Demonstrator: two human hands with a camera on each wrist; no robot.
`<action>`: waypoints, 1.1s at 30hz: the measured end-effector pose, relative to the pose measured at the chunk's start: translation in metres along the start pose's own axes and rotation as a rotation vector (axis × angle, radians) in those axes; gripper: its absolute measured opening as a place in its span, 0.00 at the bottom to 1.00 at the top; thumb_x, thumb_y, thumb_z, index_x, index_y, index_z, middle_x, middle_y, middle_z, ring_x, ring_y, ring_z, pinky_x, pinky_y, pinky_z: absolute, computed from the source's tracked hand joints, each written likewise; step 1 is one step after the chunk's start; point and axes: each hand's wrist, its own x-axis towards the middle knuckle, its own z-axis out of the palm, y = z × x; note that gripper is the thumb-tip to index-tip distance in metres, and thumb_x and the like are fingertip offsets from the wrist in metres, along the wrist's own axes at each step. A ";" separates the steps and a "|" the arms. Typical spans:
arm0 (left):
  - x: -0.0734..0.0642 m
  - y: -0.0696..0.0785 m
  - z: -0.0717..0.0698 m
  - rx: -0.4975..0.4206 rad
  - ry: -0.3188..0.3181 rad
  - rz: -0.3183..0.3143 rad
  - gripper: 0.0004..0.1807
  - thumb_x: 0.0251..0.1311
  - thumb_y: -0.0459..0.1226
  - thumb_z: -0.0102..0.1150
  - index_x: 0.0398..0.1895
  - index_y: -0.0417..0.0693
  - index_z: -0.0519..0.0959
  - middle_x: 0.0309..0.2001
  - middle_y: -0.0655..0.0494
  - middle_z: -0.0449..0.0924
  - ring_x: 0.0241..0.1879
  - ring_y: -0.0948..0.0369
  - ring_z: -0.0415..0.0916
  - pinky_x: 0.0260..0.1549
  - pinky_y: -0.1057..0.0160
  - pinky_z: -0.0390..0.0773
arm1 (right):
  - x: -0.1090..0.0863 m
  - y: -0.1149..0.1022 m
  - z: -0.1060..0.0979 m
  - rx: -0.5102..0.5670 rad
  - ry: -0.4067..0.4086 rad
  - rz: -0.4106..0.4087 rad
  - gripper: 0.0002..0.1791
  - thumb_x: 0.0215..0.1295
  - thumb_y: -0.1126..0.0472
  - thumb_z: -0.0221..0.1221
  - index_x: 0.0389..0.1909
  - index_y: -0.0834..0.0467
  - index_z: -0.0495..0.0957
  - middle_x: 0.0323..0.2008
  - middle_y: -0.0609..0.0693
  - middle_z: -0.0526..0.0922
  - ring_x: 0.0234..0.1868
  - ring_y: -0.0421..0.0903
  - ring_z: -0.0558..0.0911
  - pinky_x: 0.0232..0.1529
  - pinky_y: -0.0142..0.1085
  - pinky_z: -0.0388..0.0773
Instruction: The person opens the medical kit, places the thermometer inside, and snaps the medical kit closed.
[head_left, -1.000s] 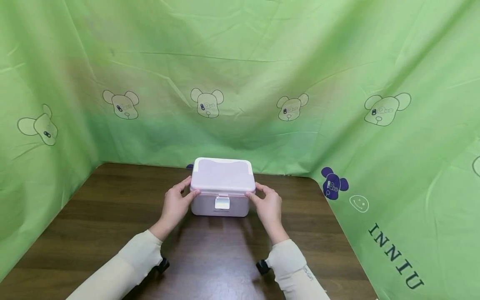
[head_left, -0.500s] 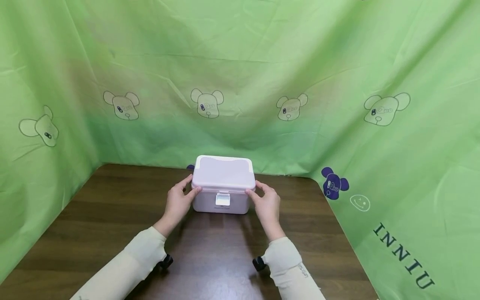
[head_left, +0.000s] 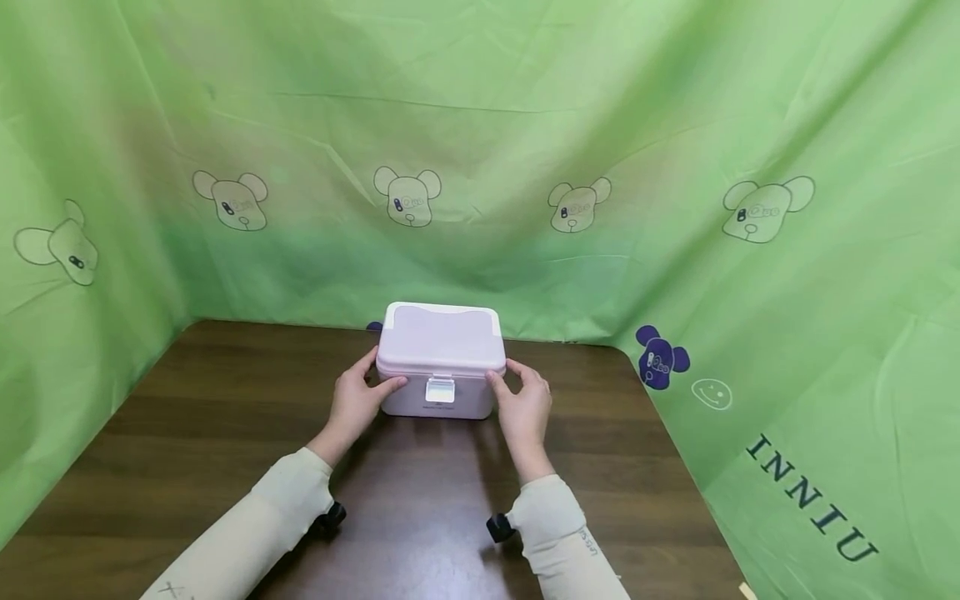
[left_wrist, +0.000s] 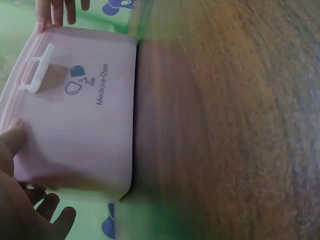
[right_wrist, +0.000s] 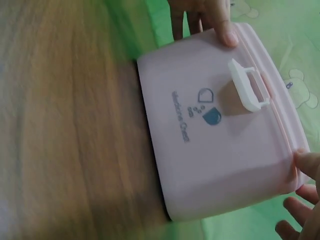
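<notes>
A pale pink-lilac medicine chest (head_left: 442, 337) sits at the back of the wooden table, lid down. Its white latch (right_wrist: 245, 86) stands out from the front, above a capsule picture and the words "Medicine Chest". My left hand (head_left: 356, 402) holds the left front corner, thumb on the front just under the lid and fingers along the side. On the opposite corner, my right hand (head_left: 523, 408) grips the same way, its thumb at the lid's edge. Both sets of fingertips are partly hidden behind the chest in the head view.
Green cloth (head_left: 480, 142) printed with bear heads hangs behind and at both sides of the brown table (head_left: 427, 517). Black wrist cameras (head_left: 501, 527) stick out beneath both sleeves. A small pale object (head_left: 747, 591) shows at the lower right edge.
Both hands and the chest have shifted slightly away, toward the back cloth. The left thumb has slid a little inward across the front. The head view has tilted slightly.
</notes>
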 end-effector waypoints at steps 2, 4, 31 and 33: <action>0.000 -0.001 0.001 -0.020 0.006 0.000 0.47 0.56 0.48 0.77 0.76 0.43 0.67 0.69 0.43 0.75 0.67 0.49 0.73 0.58 0.45 0.78 | -0.006 -0.001 0.003 0.021 0.049 0.016 0.23 0.60 0.51 0.74 0.51 0.59 0.86 0.53 0.57 0.85 0.59 0.57 0.78 0.63 0.50 0.70; -0.001 -0.002 0.000 -0.034 0.011 0.005 0.46 0.56 0.47 0.77 0.75 0.42 0.67 0.67 0.43 0.77 0.67 0.49 0.74 0.59 0.45 0.78 | -0.015 -0.004 0.007 0.058 0.098 0.037 0.21 0.61 0.51 0.73 0.48 0.60 0.86 0.50 0.57 0.84 0.56 0.56 0.78 0.62 0.49 0.69; -0.006 -0.002 0.003 -0.095 0.056 0.015 0.37 0.58 0.43 0.76 0.69 0.41 0.75 0.61 0.42 0.81 0.62 0.51 0.79 0.57 0.51 0.81 | -0.086 -0.033 0.086 -0.051 0.142 0.032 0.37 0.46 0.50 0.82 0.56 0.56 0.76 0.51 0.53 0.78 0.57 0.56 0.74 0.63 0.53 0.59; -0.006 -0.003 0.004 -0.091 0.057 0.015 0.37 0.58 0.44 0.76 0.69 0.41 0.75 0.62 0.43 0.81 0.63 0.52 0.79 0.57 0.51 0.80 | -0.085 -0.031 0.087 -0.058 0.163 0.029 0.36 0.46 0.50 0.82 0.54 0.55 0.76 0.50 0.53 0.78 0.55 0.56 0.74 0.62 0.52 0.60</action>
